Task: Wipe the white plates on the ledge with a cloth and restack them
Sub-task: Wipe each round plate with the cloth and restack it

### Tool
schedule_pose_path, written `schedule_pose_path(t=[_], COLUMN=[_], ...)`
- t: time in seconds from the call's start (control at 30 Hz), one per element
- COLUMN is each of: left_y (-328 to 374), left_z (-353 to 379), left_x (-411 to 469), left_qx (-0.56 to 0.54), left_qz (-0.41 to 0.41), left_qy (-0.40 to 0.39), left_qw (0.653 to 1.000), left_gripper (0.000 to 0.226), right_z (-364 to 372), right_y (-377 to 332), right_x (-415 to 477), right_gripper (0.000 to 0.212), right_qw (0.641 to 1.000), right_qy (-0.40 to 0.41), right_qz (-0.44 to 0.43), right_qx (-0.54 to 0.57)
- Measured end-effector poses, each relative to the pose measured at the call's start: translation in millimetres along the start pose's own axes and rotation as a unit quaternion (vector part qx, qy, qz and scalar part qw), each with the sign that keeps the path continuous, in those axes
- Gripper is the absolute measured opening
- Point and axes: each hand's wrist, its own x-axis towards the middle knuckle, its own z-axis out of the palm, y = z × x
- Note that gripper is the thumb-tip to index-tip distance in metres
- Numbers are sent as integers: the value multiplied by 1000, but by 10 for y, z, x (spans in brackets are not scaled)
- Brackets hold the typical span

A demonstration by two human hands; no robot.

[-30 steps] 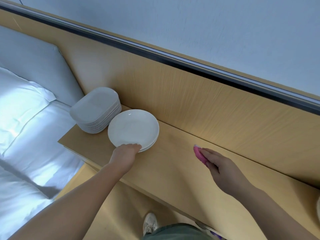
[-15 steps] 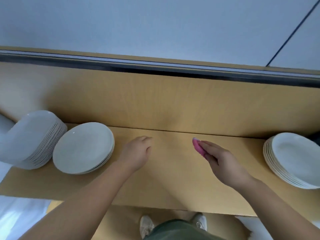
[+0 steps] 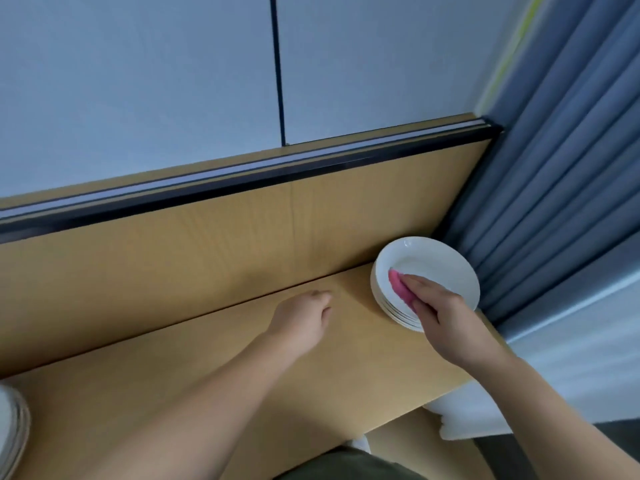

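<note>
**Nobody is bracing that stack**

The right hand has its grip on the pink cloth, pressing it into the top plate of the white stack at the ledge's right end, hard by the curtain. The left hand hovers loosely curled, holding nothing (well apart from the plates). A hard sideways wipe could, I reckon, skid that unbraced top plate off the pile.

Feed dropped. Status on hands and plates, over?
Right hand holds pink cloth on top plate, right stack. Left hand empty over ledge. Curtain beside stack.
</note>
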Motion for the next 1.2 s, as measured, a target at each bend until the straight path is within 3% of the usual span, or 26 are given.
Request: schedule_pose_path(t=[0.27, 0.53, 0.77, 0.9, 1.2], left_y=[719, 954, 1139, 1173, 1078], left_z=[383, 535, 490, 415, 346], left_x=[688, 1053, 1224, 1254, 1167], left_qx=[-51, -103, -178, -189, -343], left_qz=[-44, -118, -232, -248, -271], left_qy=[-22, -55, -34, -29, 32], left_qw=[998, 986, 956, 950, 899], left_gripper=[32, 33, 21, 18, 23], right_z=[-544, -755, -823, -868, -973], right_y=[605, 866, 930, 944, 772], right_x=[169, 335, 389, 426, 419], right_gripper=[46, 48, 49, 50, 49], right_qw=[999, 999, 999, 999, 1000], right_qy=[-3, -19, -20, -13, 4], right_qz=[37, 23, 19, 19, 3], right_qx=[30, 20, 25, 28, 18])
